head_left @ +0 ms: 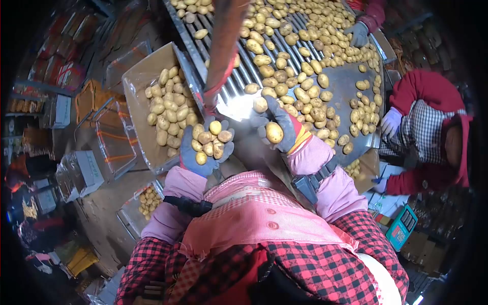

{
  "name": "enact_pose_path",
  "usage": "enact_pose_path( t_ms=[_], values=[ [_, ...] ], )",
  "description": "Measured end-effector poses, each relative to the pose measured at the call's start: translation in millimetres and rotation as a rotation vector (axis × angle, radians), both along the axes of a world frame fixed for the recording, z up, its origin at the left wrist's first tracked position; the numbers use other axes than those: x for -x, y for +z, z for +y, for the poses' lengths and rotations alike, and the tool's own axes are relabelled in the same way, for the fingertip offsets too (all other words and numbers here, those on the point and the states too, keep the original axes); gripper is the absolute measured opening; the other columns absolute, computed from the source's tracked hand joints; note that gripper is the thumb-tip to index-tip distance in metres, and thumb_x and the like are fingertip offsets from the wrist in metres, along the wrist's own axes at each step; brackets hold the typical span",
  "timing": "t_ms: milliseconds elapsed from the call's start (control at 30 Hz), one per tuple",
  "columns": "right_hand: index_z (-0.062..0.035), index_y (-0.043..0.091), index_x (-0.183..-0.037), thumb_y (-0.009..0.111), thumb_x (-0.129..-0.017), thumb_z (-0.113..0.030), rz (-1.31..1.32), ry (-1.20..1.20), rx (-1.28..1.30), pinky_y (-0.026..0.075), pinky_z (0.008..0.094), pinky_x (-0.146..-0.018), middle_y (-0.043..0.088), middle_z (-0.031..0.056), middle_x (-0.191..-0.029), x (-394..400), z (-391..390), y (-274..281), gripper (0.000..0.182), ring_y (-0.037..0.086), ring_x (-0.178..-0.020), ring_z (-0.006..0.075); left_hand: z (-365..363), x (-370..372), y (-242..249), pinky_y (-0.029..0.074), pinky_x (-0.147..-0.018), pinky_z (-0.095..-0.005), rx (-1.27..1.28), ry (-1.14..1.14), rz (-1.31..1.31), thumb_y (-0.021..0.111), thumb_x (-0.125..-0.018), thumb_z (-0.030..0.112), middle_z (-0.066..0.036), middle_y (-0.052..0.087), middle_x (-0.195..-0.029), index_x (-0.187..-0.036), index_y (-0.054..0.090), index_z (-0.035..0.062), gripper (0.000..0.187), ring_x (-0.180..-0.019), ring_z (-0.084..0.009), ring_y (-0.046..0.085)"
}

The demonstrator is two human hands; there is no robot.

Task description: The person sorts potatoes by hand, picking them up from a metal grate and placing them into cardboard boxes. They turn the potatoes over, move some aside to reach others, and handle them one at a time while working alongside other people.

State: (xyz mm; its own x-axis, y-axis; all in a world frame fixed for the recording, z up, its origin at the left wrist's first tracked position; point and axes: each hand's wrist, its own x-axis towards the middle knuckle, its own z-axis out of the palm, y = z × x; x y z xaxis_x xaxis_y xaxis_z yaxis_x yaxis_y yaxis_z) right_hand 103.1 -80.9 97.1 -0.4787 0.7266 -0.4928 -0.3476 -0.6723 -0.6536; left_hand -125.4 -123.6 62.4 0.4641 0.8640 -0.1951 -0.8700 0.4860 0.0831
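Gloved in grey-blue, my left hand is cupped palm up around several small potatoes, beside a cardboard box of potatoes. My right hand, in a grey-blue glove with a yellow and red cuff, has its fingers around a potato. Another potato sits at its fingertips. Just beyond that hand, many potatoes lie on a metal sorting table with a roller section.
A rusty post rises between the box and the rollers. On the right are a co-worker in a checked apron and a green scale. Another gloved hand touches potatoes at the far edge. A smaller potato box stands lower left.
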Motion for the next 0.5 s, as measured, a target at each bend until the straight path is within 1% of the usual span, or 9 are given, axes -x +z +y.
enact_pose_path(
  t_ms=[33, 67, 167, 200, 233, 267, 400, 467, 500],
  values=[
    [-0.0010, 0.061, -0.114, 0.043, -0.097, -0.056, 0.066, 0.001, 0.067, 0.042, 0.0213, -0.046, 0.063, 0.0031, -0.079, 7, -2, -1, 0.060, 0.052, -0.055, 0.0093, -4, 7, 1, 0.043, -0.059, -0.0299, 0.073, 0.012, 0.010, 0.049, -0.086, 0.033, -0.009, 0.047, -0.093, -0.087, 0.052, 0.0072, 0.026, -0.084, -0.0217, 0.045],
    [-0.0013, 0.060, -0.115, 0.044, -0.097, -0.054, 0.032, -0.016, 0.130, 0.043, 0.0220, -0.047, 0.063, 0.0023, -0.080, 15, -5, 0, 0.058, 0.053, -0.056, 0.0094, -9, 15, 3, 0.043, -0.063, -0.0328, 0.146, 0.026, 0.019, 0.049, -0.086, 0.035, -0.008, 0.046, -0.093, -0.081, 0.050, 0.0078, 0.027, -0.086, -0.0223, 0.045],
    [-0.0017, 0.060, -0.115, 0.044, -0.098, -0.053, -0.001, 0.051, 0.159, 0.044, 0.0224, -0.048, 0.063, 0.0018, -0.081, 41, -5, -5, 0.056, 0.053, -0.057, 0.0093, -27, 40, -13, 0.044, -0.072, -0.0377, 0.124, 0.123, -0.074, 0.046, -0.087, 0.039, -0.006, 0.045, -0.096, -0.078, 0.047, 0.0087, 0.032, -0.090, -0.0231, 0.046],
    [-0.0023, 0.059, -0.116, 0.046, -0.098, -0.052, 0.101, 0.089, 0.161, 0.044, 0.0225, -0.049, 0.062, 0.0016, -0.081, 49, -5, -12, 0.055, 0.054, -0.057, 0.0087, -32, 44, -6, 0.044, -0.071, -0.0371, 0.167, 0.180, -0.030, 0.047, -0.087, 0.038, -0.006, 0.044, -0.095, -0.077, 0.047, 0.0086, 0.031, -0.090, -0.0231, 0.045],
    [-0.0033, 0.059, -0.117, 0.045, -0.097, -0.054, 0.104, 0.111, 0.189, 0.044, 0.0219, -0.047, 0.063, 0.0011, -0.081, 58, -3, -13, 0.056, 0.055, -0.057, 0.0088, -36, 50, -3, 0.044, -0.070, -0.0365, 0.212, 0.237, 0.013, 0.047, -0.087, 0.037, -0.006, 0.044, -0.094, -0.075, 0.047, 0.0085, 0.031, -0.089, -0.0232, 0.045],
    [-0.0043, 0.058, -0.119, 0.044, -0.097, -0.055, 0.108, 0.133, 0.219, 0.045, 0.0212, -0.045, 0.063, 0.0005, -0.081, 68, -2, -14, 0.057, 0.056, -0.056, 0.0090, -37, 65, -14, 0.043, -0.067, -0.0344, 0.041, 0.201, -0.044, 0.048, -0.086, 0.030, -0.007, 0.044, -0.089, -0.066, 0.046, 0.0077, 0.030, -0.087, -0.0232, 0.046],
    [-0.0036, 0.055, -0.125, 0.045, -0.097, -0.053, 0.031, 0.218, 0.239, 0.046, 0.0201, -0.043, 0.062, -0.0011, -0.081, 109, -2, -17, 0.058, 0.059, -0.059, 0.0083, -69, 90, 2, 0.042, -0.063, -0.0324, 0.288, 0.468, 0.054, 0.049, -0.085, 0.019, -0.005, 0.043, -0.075, -0.051, 0.039, 0.0094, 0.037, -0.082, -0.0219, 0.049],
    [-0.0005, 0.053, -0.127, 0.045, -0.098, -0.049, 0.073, 0.280, 0.266, 0.047, 0.0203, -0.045, 0.062, 0.0000, -0.083, 122, -1, -24, 0.056, 0.059, -0.062, 0.0085, -97, 118, -33, 0.043, -0.064, -0.0335, 0.218, 0.586, 0.014, 0.050, -0.085, 0.017, -0.005, 0.043, -0.073, -0.050, 0.035, 0.0098, 0.039, -0.083, -0.0229, 0.049],
    [-0.0010, 0.054, -0.124, 0.048, -0.098, -0.047, 0.115, 0.296, 0.290, 0.050, 0.0219, -0.050, 0.063, 0.0014, -0.084, 127, -2, -28, 0.053, 0.061, -0.064, 0.0102, -106, 127, -30, 0.044, -0.063, -0.0318, 0.135, 0.619, 0.060, 0.051, -0.085, 0.015, -0.004, 0.044, -0.073, -0.050, 0.032, 0.0104, 0.040, -0.080, -0.0224, 0.048]
  ],
)
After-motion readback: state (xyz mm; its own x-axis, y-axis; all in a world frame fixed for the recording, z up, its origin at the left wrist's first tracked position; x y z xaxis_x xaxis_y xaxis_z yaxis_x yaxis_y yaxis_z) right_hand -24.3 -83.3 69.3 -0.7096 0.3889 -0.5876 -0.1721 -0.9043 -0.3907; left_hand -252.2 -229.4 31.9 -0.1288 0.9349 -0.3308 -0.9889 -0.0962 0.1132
